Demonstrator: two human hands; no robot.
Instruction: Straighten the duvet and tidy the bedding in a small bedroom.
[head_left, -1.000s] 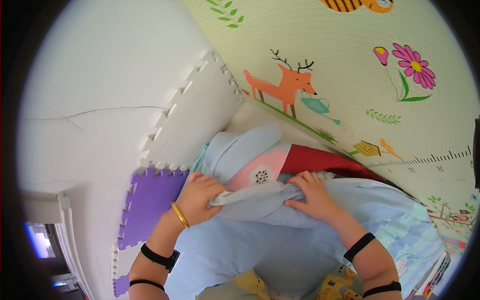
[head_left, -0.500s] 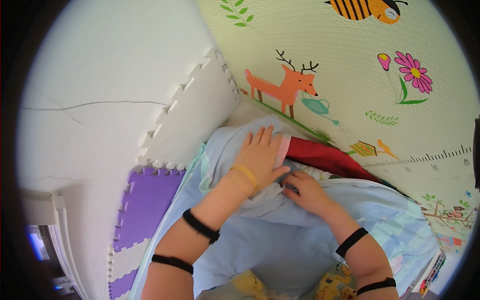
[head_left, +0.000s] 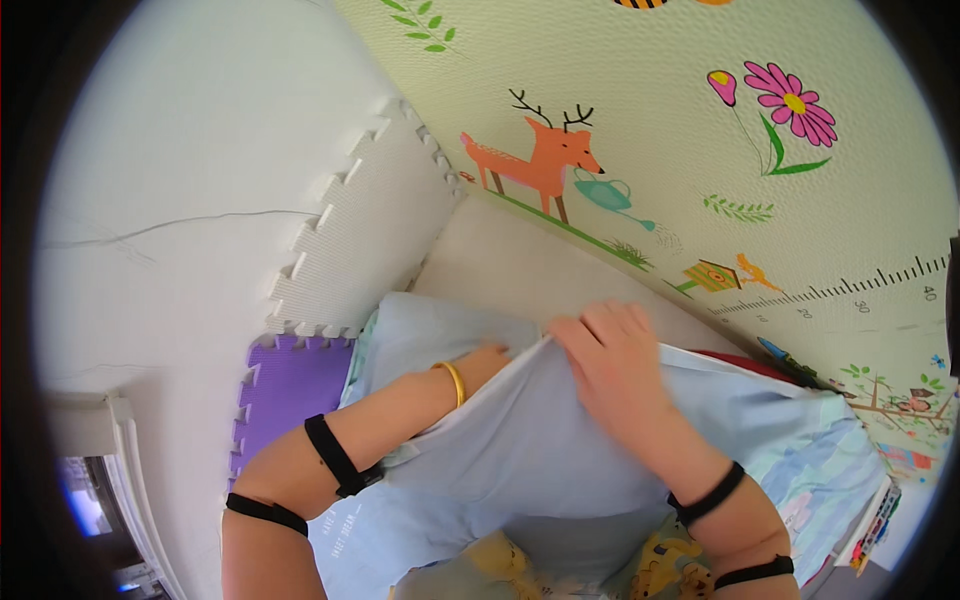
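Observation:
A light blue bed cover (head_left: 520,430) with a pale edge spreads in front of me. My right hand (head_left: 615,370) has its fingers closed over the raised edge of this cover and holds it up toward the far side. My left hand (head_left: 487,362), with a yellow bangle (head_left: 452,382) at the wrist, reaches in behind that edge. It lies against a folded light blue part (head_left: 430,325) of the bedding, and its fingers are mostly hidden by the cloth. A strip of red cloth (head_left: 745,367) shows past the cover at the right.
A padded wall panel (head_left: 660,130) with animal and flower pictures rises at the far right. White foam tiles (head_left: 360,220) and a purple one (head_left: 290,390) line the left wall. Coloured pens or small items (head_left: 875,530) stand at the right edge, and a blue crayon-like object (head_left: 785,357) lies by the panel.
My right hand has drawn the cover's edge up and away from me, hiding most of the red cloth. My left hand has gone from on top of the bunched cloth to behind the edge.

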